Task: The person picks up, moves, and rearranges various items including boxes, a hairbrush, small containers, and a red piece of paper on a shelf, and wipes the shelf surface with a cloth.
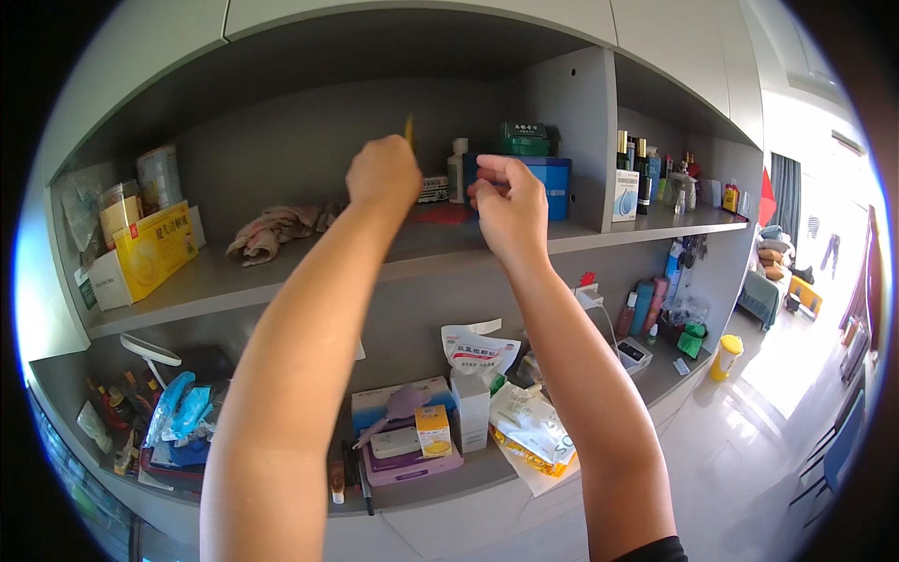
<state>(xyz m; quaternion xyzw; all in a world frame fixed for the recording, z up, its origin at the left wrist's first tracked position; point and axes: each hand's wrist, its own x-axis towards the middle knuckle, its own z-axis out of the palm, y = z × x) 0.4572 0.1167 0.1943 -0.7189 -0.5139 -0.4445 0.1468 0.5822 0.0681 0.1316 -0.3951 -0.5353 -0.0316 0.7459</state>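
Observation:
Both my arms reach up to the upper shelf. My left hand (384, 175) is closed, with a thin yellow flat thing (409, 133) sticking up from its fingers; its kind is hard to make out. My right hand (512, 201) is in front of the blue box (554, 185), fingers bent and apart, nothing visible between them; I cannot tell if it touches the box. A green tin (524, 140) rests on that box. Between my hands are a white-capped bottle (458, 169), a small printed box (434, 190) and a flat red thing (444, 215). A crumpled cloth (276, 230) lies left of my left hand.
At the shelf's left end stand a yellow-and-white carton (154, 258) and a can (159, 178). A divider (607, 140) separates bottles (644, 178) on the right. Below, a counter holds a purple box (412, 468), a white pouch (479, 349) and blue plastic packaging (192, 412).

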